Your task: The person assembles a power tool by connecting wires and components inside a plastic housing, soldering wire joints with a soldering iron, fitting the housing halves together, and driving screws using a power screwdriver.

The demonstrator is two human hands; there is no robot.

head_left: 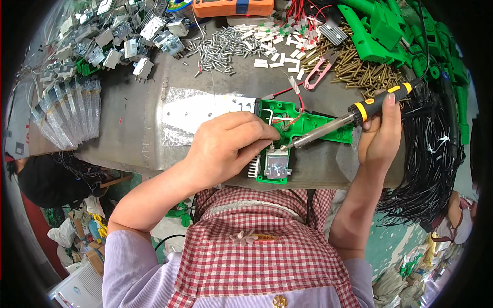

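My right hand [381,134] grips the black and yellow handle of a soldering iron [328,129]. Its metal shaft slants down to the left, with the tip close to a small metal-and-white boxed component [277,167]. That component sits at the near end of an open green plastic housing [326,129], which lies on the bench with red and white wires [287,119] inside. Over the housing's left side, my left hand [222,145] has its fingertips pinched together just above the tip; what they hold is hidden. A white, tapering plate [197,112] extends left from the housing.
Along the back lie boxed components [128,46], silver screws [218,49], white connectors [277,56], brass-coloured screws [364,74], pink-handled clippers [319,72] and an orange case [233,7]. Green housings [377,33] and black cables [423,154] crowd the right. Clear-wrapped strips [69,110] fan out left.
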